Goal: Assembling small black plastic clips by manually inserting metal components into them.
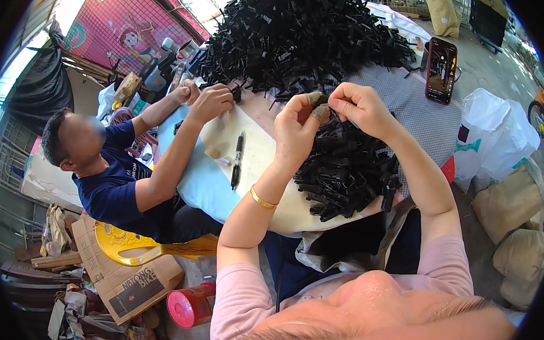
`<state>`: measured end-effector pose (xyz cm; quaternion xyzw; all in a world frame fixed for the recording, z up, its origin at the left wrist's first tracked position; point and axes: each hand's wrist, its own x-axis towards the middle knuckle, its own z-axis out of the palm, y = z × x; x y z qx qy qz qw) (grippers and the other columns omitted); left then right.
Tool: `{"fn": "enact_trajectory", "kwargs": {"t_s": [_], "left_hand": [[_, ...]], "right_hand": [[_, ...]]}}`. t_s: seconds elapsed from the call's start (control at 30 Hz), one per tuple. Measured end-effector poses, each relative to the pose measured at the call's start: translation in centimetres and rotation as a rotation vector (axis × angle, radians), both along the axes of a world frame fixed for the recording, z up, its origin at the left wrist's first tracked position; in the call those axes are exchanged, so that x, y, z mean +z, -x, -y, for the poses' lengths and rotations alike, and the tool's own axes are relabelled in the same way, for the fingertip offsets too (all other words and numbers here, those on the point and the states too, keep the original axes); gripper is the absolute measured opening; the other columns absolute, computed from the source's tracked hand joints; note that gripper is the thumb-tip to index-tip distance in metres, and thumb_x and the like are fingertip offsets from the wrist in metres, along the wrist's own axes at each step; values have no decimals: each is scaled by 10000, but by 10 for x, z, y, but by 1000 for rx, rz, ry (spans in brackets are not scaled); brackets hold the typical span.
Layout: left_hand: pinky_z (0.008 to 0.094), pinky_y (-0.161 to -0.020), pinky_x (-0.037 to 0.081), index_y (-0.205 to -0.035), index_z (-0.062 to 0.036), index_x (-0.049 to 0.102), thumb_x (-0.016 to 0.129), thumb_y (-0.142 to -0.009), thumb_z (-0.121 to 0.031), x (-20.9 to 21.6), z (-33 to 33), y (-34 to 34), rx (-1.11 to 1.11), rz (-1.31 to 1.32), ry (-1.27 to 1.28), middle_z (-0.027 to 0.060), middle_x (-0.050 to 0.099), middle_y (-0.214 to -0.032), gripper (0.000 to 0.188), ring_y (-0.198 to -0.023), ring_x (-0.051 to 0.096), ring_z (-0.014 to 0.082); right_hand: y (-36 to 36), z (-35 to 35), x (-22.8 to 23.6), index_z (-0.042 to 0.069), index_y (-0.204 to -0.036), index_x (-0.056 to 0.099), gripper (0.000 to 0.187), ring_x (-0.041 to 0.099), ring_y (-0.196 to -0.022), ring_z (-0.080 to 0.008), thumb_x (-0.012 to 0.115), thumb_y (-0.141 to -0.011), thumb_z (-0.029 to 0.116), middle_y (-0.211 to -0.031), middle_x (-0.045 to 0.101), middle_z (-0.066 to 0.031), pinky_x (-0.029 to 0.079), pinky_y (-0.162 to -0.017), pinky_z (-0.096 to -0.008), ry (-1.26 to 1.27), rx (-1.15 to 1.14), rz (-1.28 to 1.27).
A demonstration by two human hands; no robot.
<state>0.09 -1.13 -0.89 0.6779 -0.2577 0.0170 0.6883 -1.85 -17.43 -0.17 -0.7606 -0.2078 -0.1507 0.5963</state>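
Note:
Above the table, my left hand [294,131] and my right hand [361,110] meet fingertip to fingertip. Tan coverings wrap the thumb and a finger of my left hand. Both hands are closed in a pinch on a small black piece [325,101], mostly hidden by the fingers, so its exact kind cannot be made out. Just below them lies a pile of black plastic pieces [345,174], close to the table's near edge. A much larger heap of similar black pieces [303,39] rises at the far side, beyond my hands.
A black pen [237,161] lies on the cloth-covered table [203,188], left of my forearm. At the right stands a phone [441,71]. A co-worker [127,171] sits at the left, hands at the heap's edge. White plastic bags [495,135] sit beyond the table's right edge.

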Motion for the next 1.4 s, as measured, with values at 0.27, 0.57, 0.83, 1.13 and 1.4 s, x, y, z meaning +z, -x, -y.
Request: {"fn": "enact_trajectory", "kwargs": {"t_s": [0.27,0.57,0.83,1.13,1.4], "left_hand": [[225,-545,435,-790,14,567,647,-718,21,-1,2,1,298,626,-199,68,562,-753,108,-601,510,134],[233,-752,464,-1062,-28,515,711,-704,-57,15,-5,-1,-3,129,-190,45,591,-915,409,-839,562,97],[284,-697,455,-1069,-50,584,676,-741,-242,-18,-6,-65,196,328,-732,126,541,-860,391,-756,540,211],[310,-649,459,-871,-50,645,666,-685,-124,-40,6,-76,28,412,-774,109,587,-771,201,-685,572,217],[332,-668,453,-888,-63,637,645,-661,-41,-27,2,-73,-6,334,-853,129,561,-771,228,-713,552,266]], "right_hand": [[1,-4,-5,4,-791,567,107,475,-566,-51,535,-845,90,-604,522,10,383,-510,-191,-3,15,-132],[-16,25,-5,10,-786,559,148,447,-551,-36,550,-852,142,-641,521,22,358,-483,-188,-203,-12,0],[-24,13,-16,-3,-799,595,140,453,-506,-66,608,-810,137,-579,549,-37,373,-472,-229,124,-322,250],[-25,17,-18,-4,-794,605,154,578,-575,-174,610,-789,150,-659,609,-114,448,-530,-267,182,-308,240],[-22,15,-16,4,-785,617,165,618,-611,-252,608,-786,169,-687,621,-143,467,-552,-299,186,-263,210]]}}
